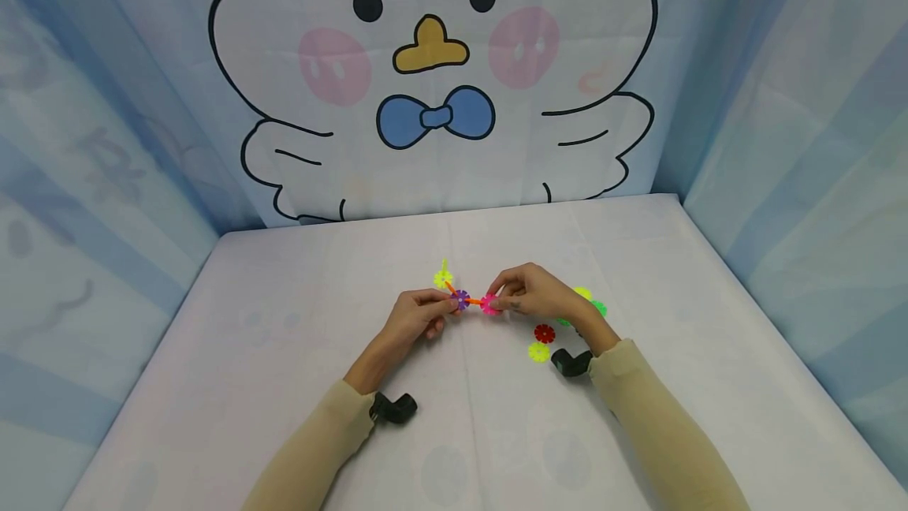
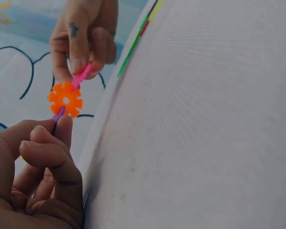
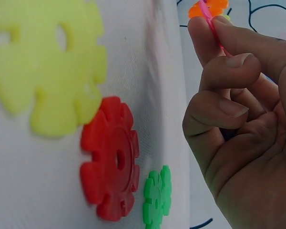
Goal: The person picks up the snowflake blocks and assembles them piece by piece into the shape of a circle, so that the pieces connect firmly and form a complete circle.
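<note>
My left hand (image 1: 420, 314) pinches a purple notched disc (image 1: 461, 300) between thumb and finger. An orange notched disc (image 2: 66, 100) with a hole in its middle is slotted edge-on to the purple one. On its other side sits a pink notched disc (image 1: 489, 304), which my right hand (image 1: 537, 292) pinches between thumb and forefinger. Beyond the purple disc, the chain runs on through another orange piece (image 1: 450, 288) to a yellow disc (image 1: 443, 278). In the right wrist view the pink disc (image 3: 209, 19) stands edge-on between the fingertips, the other fingers curled below.
Loose discs lie on the white table near my right forearm: a red disc (image 1: 545, 333), a yellow disc (image 1: 539, 352), and green (image 1: 599, 307) and yellow ones partly hidden behind the wrist. Black wrist cameras (image 1: 394, 408) stick out from both sleeves. A printed curtain (image 1: 433, 172) hangs behind the table.
</note>
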The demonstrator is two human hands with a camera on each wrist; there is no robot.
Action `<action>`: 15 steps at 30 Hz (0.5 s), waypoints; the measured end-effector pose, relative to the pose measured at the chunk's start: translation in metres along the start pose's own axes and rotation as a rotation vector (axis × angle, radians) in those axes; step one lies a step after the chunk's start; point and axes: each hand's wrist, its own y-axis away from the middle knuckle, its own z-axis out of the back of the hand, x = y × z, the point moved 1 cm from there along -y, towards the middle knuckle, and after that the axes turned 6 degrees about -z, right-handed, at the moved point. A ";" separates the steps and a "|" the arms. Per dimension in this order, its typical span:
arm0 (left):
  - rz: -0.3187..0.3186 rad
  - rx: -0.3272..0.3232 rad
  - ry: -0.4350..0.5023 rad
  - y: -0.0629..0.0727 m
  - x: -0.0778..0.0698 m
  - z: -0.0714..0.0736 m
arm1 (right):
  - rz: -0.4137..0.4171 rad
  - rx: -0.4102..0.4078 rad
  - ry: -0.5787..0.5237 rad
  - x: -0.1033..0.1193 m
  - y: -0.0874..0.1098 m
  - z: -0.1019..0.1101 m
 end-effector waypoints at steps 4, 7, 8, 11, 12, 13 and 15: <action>0.000 -0.008 0.000 0.000 0.000 0.000 | -0.027 -0.007 -0.023 0.001 0.000 -0.001; -0.002 -0.013 -0.003 0.000 0.000 -0.001 | -0.029 -0.009 -0.034 0.001 0.000 -0.002; -0.003 -0.015 -0.002 0.000 0.000 0.000 | -0.025 -0.007 -0.038 0.001 0.000 -0.003; -0.008 -0.018 0.001 0.000 0.000 0.000 | -0.014 -0.004 -0.043 0.001 -0.001 -0.004; -0.008 -0.018 0.003 0.000 0.000 0.000 | -0.010 -0.004 -0.044 0.001 -0.001 -0.004; -0.011 -0.017 0.002 0.000 0.000 0.000 | -0.007 -0.003 -0.043 0.001 -0.001 -0.005; -0.013 -0.016 0.003 0.000 0.000 0.000 | -0.005 -0.004 -0.038 0.000 -0.003 -0.005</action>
